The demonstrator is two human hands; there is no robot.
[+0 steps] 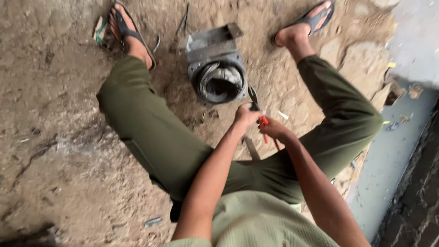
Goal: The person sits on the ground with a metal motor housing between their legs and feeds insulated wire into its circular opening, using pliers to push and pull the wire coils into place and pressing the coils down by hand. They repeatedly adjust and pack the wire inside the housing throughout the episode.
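Observation:
I sit on bare dirt with my legs spread, in olive trousers and dark sandals. Between my feet lies a grey metal motor housing (216,68) with wire windings visible in its round opening. My left hand (246,116) and my right hand (274,129) meet just below the housing. Together they grip a pair of red-handled pliers (260,115), whose dark jaws point up toward the housing's rim. Which hand holds which handle is hard to tell.
Cracked, stony dirt ground (55,151) surrounds me. A grey concrete ledge (393,155) and dark wall run along the right. A small metal piece (153,222) lies near my left thigh, and thin rods (183,20) lie above the housing.

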